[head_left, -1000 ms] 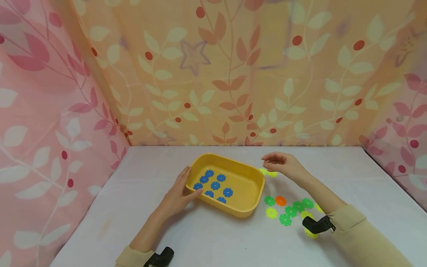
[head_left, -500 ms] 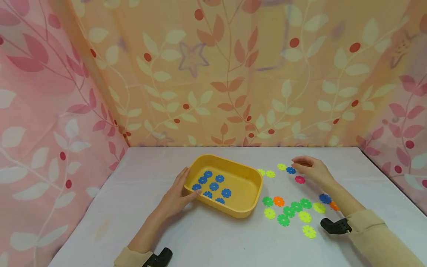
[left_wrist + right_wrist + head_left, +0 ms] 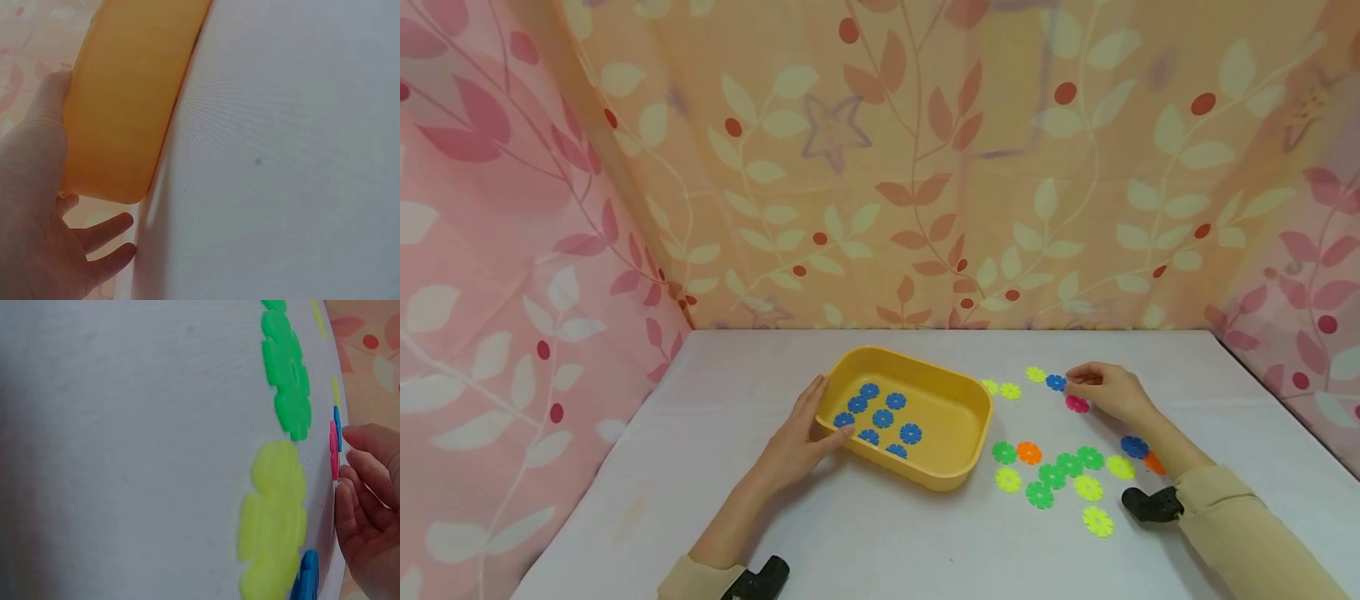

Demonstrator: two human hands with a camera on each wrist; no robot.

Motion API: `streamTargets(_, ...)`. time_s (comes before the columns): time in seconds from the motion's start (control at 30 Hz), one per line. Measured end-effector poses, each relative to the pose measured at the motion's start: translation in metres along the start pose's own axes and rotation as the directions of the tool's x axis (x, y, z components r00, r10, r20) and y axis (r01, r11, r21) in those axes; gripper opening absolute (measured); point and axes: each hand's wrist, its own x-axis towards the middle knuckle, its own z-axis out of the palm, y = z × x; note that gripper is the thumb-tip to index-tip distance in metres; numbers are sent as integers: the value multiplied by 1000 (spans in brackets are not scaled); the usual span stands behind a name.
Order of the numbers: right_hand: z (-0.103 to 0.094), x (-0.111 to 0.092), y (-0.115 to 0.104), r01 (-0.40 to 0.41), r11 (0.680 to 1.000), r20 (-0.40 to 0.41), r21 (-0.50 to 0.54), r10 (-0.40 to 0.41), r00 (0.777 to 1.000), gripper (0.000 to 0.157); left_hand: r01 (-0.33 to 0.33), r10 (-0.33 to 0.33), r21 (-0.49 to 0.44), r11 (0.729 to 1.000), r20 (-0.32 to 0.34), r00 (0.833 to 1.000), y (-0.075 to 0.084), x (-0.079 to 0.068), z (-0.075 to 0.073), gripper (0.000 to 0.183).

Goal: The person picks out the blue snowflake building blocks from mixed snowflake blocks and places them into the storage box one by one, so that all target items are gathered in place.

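My left hand (image 3: 797, 442) holds the near left corner of a yellow plastic basin (image 3: 951, 482), thumb over the rim and fingers along the outer side. In the left wrist view, two of its fingers (image 3: 106, 232) stretch out free of the basin wall. Several blue flower-shaped plastic discs (image 3: 883, 418) lie inside. On the right, my right hand (image 3: 1108, 393) is low over the table with loosely bent fingers. Its fingertips are right at a blue disc (image 3: 1056, 382) and over a pink disc (image 3: 1077, 404); whether they touch is unclear.
Several green discs (image 3: 1052, 477), yellow discs (image 3: 1098, 522) and an orange disc (image 3: 1029, 452) lie right of the basin. Another blue disc (image 3: 1134, 447) is near my right forearm. Floral curtains (image 3: 880, 208) stand behind the white table (image 3: 625, 483).
My right hand has moved right, away from beside the basin, then lowered to the blue and pink discs. My left hand and the basin stay in place.
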Motion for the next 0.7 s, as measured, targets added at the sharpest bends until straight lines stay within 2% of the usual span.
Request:
streamTargets(0.37,0,0,-2,25,999,11,-24,-24,1000,38,9,-9,-2,1000,0,1000,0,0,0,96)
streamTargets(0.7,3,1,0,29,998,-25,-48,-31,999,34,3,-3,7,1000,-6,1000,0,1,0,97)
